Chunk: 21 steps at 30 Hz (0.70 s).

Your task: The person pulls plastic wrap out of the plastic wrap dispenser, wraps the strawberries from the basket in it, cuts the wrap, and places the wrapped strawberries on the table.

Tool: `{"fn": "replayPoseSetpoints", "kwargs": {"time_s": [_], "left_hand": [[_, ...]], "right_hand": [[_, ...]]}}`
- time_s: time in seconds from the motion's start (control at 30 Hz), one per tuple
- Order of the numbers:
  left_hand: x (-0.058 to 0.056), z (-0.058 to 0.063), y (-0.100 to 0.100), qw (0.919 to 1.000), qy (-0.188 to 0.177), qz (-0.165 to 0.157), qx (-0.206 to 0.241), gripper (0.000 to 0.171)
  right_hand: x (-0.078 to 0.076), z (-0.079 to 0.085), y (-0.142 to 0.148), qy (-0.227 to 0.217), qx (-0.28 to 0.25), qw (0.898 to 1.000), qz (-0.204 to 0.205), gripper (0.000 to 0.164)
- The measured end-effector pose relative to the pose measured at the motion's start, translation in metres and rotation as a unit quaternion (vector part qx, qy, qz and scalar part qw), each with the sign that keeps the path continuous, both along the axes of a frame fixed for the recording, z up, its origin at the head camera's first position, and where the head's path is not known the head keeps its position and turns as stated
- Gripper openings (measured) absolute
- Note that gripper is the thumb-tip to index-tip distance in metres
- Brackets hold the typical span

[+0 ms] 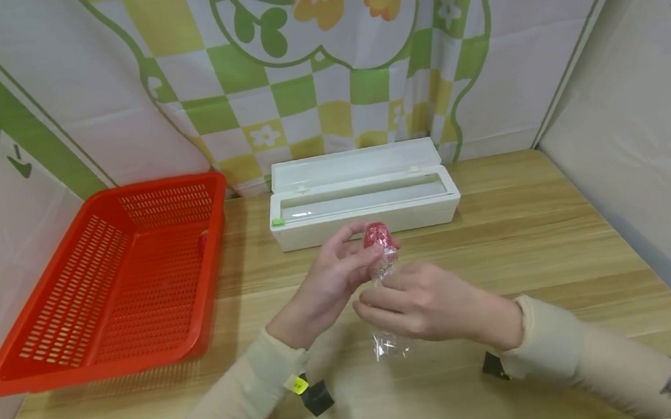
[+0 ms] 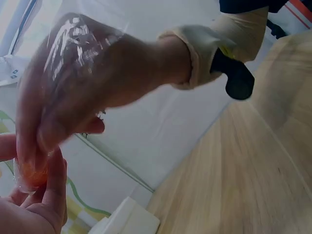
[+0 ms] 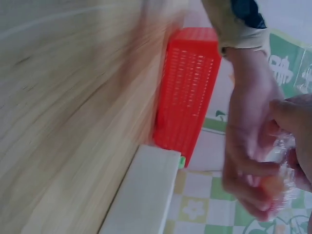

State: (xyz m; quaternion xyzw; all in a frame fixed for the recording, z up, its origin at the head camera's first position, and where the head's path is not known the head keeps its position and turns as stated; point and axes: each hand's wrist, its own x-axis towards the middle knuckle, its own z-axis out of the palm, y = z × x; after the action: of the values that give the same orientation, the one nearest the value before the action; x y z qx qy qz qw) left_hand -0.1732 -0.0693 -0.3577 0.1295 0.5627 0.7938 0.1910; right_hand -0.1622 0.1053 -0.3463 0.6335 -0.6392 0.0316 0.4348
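Observation:
A small red, rounded thing (image 1: 377,234) wrapped in clear plastic film is held up over the table; its kind is not plain. My left hand (image 1: 330,281) grips it between thumb and fingers. Just below, my right hand (image 1: 423,302) pinches the gathered film under the red thing. A loose tail of clear film (image 1: 387,345) hangs beneath the right hand's fingers. In the left wrist view the red thing (image 2: 32,176) looks orange-red, with the right hand's fingertips close against it. Film also covers part of the right hand in that view.
Behind the hands stands a white cling film box (image 1: 366,216) with its lid raised and a roll inside. A red perforated basket (image 1: 202,337) is at the left, with a small red thing (image 1: 202,242) by its right wall. Patterned curtains (image 1: 312,97) hang behind the wooden table (image 1: 532,231).

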Motion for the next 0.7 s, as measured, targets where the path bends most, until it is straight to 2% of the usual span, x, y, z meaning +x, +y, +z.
{"fn": "replayPoseSetpoints", "kwargs": {"time_s": [0.1,0.2,0.27,0.33,0.4,0.47,0.57,0.63,0.7], "left_hand": [[0.000,-0.003,-0.003,0.9993,0.025,0.004,-0.027,0.043],[0.000,-0.006,-0.006,0.9962,0.056,0.008,-0.067,0.046],[0.001,-0.006,-0.009,0.9920,0.081,0.007,-0.097,0.047],[0.001,-0.006,-0.010,0.9871,0.104,0.004,-0.122,0.046],[0.002,-0.006,-0.011,0.9827,0.124,-0.008,-0.138,0.046],[0.002,-0.007,-0.011,0.9797,0.140,-0.024,-0.141,0.046],[0.003,-0.008,-0.012,0.9761,0.155,-0.043,-0.146,0.046],[0.003,-0.008,-0.012,0.9743,0.161,-0.054,-0.148,0.046],[0.004,-0.009,-0.013,0.9730,0.167,-0.067,-0.145,0.046]], "right_hand": [[0.004,0.004,0.003,-0.077,0.003,0.997,0.013,0.014],[0.006,0.009,0.008,-0.135,-0.031,0.990,0.015,0.014],[0.006,0.012,0.011,-0.177,-0.062,0.982,0.017,0.015],[0.004,0.014,0.013,-0.233,-0.095,0.968,0.020,0.014],[0.001,0.015,0.015,-0.314,-0.124,0.941,0.030,0.010],[-0.001,0.016,0.019,-0.401,-0.141,0.904,0.033,0.009],[-0.004,0.020,0.026,-0.499,-0.150,0.854,0.007,0.010],[-0.006,0.022,0.030,-0.539,-0.147,0.829,-0.018,0.007],[-0.008,0.024,0.034,-0.566,-0.147,0.810,-0.037,0.005]]}}
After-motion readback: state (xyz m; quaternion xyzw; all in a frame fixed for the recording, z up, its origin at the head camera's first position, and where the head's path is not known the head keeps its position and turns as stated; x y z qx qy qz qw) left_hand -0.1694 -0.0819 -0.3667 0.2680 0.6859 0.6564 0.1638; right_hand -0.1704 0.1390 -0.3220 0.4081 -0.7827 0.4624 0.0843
